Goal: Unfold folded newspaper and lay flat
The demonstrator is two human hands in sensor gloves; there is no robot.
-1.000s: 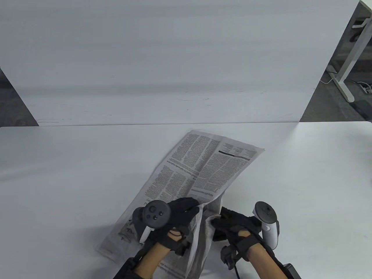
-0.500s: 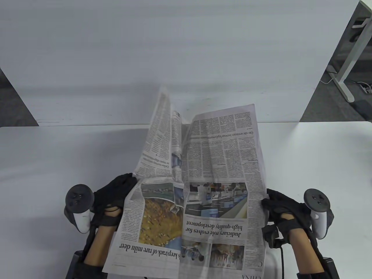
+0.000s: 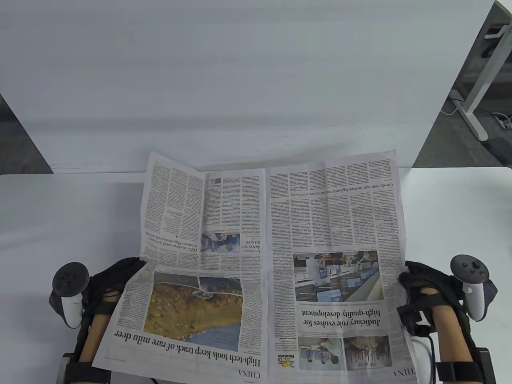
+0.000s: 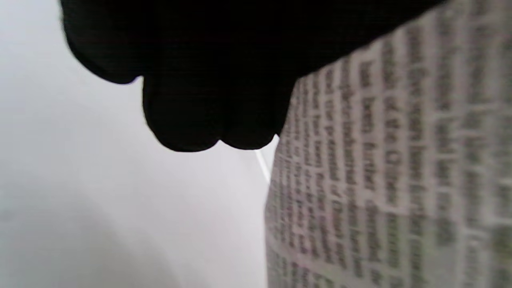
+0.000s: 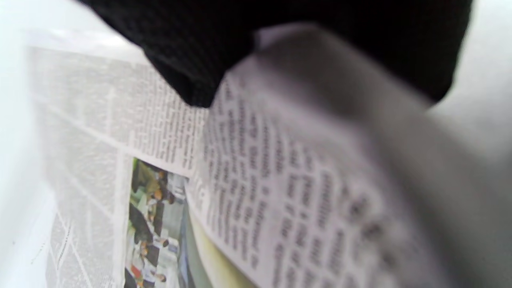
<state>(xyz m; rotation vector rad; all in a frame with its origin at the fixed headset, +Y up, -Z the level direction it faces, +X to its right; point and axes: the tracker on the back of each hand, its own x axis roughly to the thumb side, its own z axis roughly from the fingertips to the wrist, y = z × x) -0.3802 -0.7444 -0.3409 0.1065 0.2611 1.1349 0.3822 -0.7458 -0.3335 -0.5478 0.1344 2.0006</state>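
Note:
The newspaper (image 3: pixel 272 256) is spread open as a wide double page, held above the white table (image 3: pixel 60 224), its print upside down to me. Its far left part still bends along a crease. My left hand (image 3: pixel 120 276) grips the left edge and my right hand (image 3: pixel 416 280) grips the right edge. In the left wrist view my dark gloved fingers (image 4: pixel 208 80) are closed beside the printed page (image 4: pixel 392 168). In the right wrist view my gloved fingers (image 5: pixel 192 52) pinch the page edge (image 5: pixel 288 160).
A white board (image 3: pixel 240 80) stands upright behind the table's far edge. Another table's leg (image 3: pixel 476 100) and cables (image 3: pixel 502 118) are on the floor at the far right.
One second ago the paper lay folded on the table with both hands together at its near end. My hands moved apart, left and right, and pulled the pages open wide.

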